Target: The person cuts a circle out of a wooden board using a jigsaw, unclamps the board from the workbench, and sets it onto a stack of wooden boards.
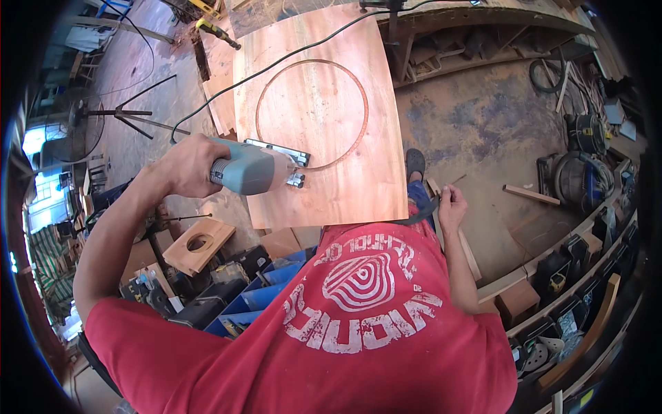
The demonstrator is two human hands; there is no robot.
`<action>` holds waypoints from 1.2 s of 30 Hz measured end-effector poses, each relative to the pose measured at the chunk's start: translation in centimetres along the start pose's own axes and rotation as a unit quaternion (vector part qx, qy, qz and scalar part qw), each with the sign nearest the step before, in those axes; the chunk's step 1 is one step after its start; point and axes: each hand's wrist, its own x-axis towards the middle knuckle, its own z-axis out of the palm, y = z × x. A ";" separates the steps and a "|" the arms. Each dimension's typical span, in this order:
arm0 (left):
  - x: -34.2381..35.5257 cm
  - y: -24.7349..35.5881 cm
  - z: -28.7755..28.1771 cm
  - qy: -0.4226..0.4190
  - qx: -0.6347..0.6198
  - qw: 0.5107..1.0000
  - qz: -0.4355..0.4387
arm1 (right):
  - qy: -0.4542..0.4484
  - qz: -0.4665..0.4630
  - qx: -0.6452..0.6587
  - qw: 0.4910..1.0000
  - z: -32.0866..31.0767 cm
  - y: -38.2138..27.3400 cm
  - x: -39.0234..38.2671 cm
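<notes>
Jigsaw [249, 168] at the panel's eight o'clock, gripped by the left hand [194, 165]

Left fingers wrap firmly round the grey-green body, which overhangs the edge of the wooden panel [321, 103]. The metal base plate [302, 159] sits at the seven-o'clock part of a circular groove [365, 114]. Black power cord [276, 64] crosses the panel from ten o'clock toward twelve. At four o'clock, beyond the panel, the right hand [453, 207] has its fingertips drawn near a slender stick; whether they pinch it, I cannot tell. Outward between seven and eight o'clock lies a wooden block [198, 246] with a round hole.
</notes>
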 end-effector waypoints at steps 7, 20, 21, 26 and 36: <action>-0.3 0.0 0.1 -0.006 0.013 1.000 -0.017 | -0.023 0.019 -0.089 0.996 -3.1 1.6 1.4; -0.1 -1.1 0.3 0.022 0.012 0.999 0.031 | -0.019 -0.008 -0.154 0.988 -6.1 5.5 3.6; -0.2 -1.3 0.5 0.025 0.009 0.999 0.034 | -0.019 -0.008 -0.153 0.988 -5.8 5.2 3.7; -0.2 -0.4 0.3 0.042 -0.010 0.998 0.036 | -0.028 -0.007 -0.174 0.984 -3.6 3.1 3.3; -0.2 -0.4 0.9 0.069 0.011 0.997 0.037 | -0.036 0.032 -0.158 0.986 -3.1 4.2 1.2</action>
